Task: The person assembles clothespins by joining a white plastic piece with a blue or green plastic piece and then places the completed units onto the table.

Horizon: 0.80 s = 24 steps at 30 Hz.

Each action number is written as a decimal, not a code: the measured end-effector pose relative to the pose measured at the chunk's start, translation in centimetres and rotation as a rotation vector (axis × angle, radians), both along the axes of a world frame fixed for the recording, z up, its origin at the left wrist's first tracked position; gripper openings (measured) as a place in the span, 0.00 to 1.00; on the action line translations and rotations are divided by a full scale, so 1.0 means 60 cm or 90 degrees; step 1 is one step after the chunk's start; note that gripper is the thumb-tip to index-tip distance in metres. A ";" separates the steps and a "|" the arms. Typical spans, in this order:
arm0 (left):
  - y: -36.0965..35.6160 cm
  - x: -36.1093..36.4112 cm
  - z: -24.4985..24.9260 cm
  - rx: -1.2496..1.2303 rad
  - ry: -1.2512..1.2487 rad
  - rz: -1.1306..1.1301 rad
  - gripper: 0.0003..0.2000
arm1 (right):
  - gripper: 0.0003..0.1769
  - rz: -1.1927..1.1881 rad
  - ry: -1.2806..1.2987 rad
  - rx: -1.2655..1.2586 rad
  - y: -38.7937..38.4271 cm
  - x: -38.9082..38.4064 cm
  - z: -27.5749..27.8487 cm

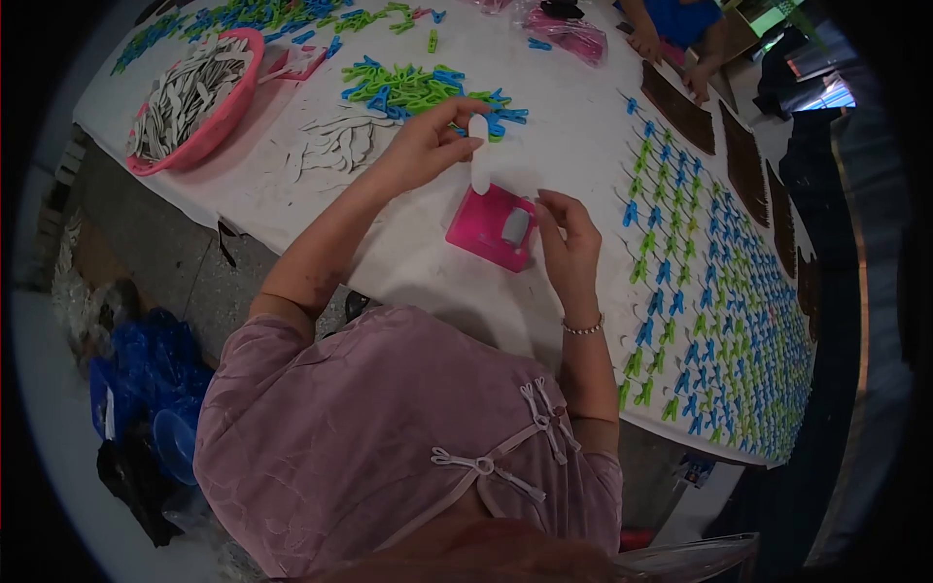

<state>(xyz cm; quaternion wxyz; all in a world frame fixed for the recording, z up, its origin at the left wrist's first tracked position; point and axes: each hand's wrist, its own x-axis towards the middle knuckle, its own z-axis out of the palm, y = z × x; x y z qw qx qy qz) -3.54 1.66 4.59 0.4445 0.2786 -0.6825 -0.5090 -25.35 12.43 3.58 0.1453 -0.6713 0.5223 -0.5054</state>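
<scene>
Between the thumb and fingers of my left hand (432, 144) is a white flat strip (479, 167), held upright with its lower end over the pink box (476, 225). A grey piece (516, 225) sits on the right part of that box. My right hand (570, 238) is beside the box's right edge, its fingers bent and close together; whether they hold something small is hidden. Just beyond my left hand lies a pile of green and blue clips (403, 89). Loose white strips (335, 144) are spread left of my left hand.
A pink basin (209, 136) full of strips stands at the left. Rows of clips (719, 311) cover the table's right side, beside dark brown panels (677, 109). Another person's hands (697, 82) are at the top right. Pink bags (573, 34) lie at the far edge.
</scene>
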 end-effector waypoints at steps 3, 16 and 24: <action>0.030 -0.044 -0.012 -0.057 0.035 -0.032 0.16 | 0.09 0.087 -0.223 0.138 -0.017 0.015 -0.006; 0.044 -0.058 -0.037 -0.412 -0.070 0.056 0.05 | 0.09 0.033 0.042 0.015 -0.011 -0.003 -0.059; 0.048 -0.035 -0.050 -0.399 -0.193 0.061 0.04 | 0.09 0.033 0.119 -0.014 -0.009 -0.007 -0.065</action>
